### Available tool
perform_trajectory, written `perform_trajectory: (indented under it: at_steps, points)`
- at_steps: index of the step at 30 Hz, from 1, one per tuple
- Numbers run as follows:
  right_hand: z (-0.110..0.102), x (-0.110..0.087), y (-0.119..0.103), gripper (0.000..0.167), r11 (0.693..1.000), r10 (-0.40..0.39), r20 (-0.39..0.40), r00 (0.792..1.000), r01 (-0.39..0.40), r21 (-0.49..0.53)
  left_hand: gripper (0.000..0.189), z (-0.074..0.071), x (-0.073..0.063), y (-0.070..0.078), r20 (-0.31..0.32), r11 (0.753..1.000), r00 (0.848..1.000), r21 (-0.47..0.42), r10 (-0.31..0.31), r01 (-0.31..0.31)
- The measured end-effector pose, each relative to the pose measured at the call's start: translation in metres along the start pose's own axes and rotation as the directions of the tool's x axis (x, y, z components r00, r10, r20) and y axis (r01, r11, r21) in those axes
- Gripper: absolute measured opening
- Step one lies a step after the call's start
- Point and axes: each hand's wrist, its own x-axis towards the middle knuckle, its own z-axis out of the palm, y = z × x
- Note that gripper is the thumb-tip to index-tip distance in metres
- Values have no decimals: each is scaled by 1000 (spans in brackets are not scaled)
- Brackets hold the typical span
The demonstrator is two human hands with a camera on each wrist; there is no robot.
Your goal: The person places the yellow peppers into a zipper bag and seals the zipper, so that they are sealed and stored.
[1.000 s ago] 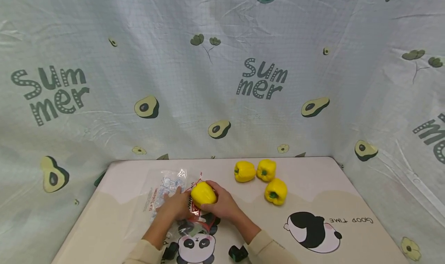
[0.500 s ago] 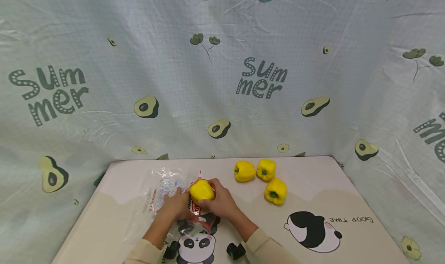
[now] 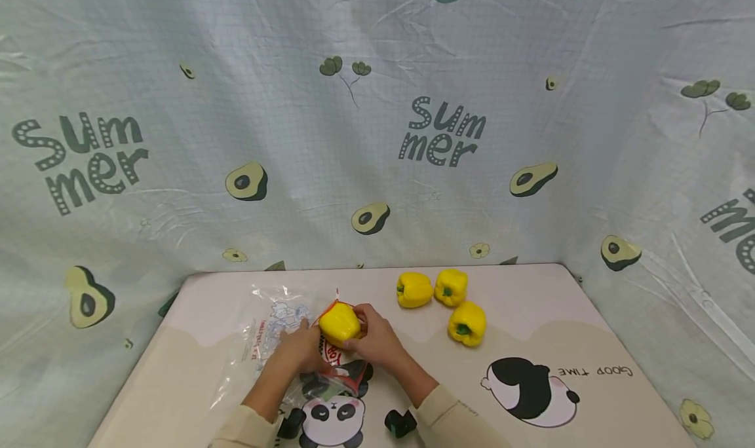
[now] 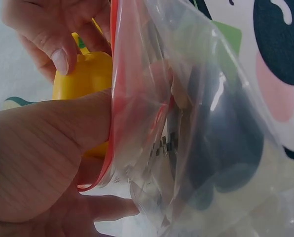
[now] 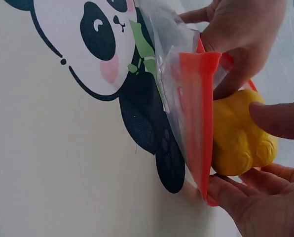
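My right hand grips a yellow bell pepper, its thumb on one side and fingers beneath in the right wrist view. The pepper sits at the mouth of a clear plastic bag with a red rim, its near end just inside. My left hand holds that mouth apart: the thumb reaches in past the red rim, the other fingers stay outside. Checkered print and red lettering show on the bag. The far part of the pepper is hidden by the bag and left thumb in the left wrist view.
Toward the back right lie three more yellow bell peppers, one at left, one behind and one nearer. Another clear bag with blue and red print lies flat by my left hand. A patterned curtain surrounds the table.
The right hand has shifted slightly left with the bell pepper, and the pepper has tilted further into the red-rimmed mouth. My left hand stays nearly in place.
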Motion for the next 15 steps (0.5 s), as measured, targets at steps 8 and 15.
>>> perform_trajectory:
  at_steps: [8, 15]
  points:
    - [2, 2, -1, 64, 1000, 23, 8, 1000, -23, -14, 96, -2, -5, 1, -11, 997, 999, -66, -42, 42]
    - [2, 1, -4, 60, 999, 28, 14, 1000, -28, -43, 97, -3, -5, -1, -51, 999, 999, -53, -15, 12]
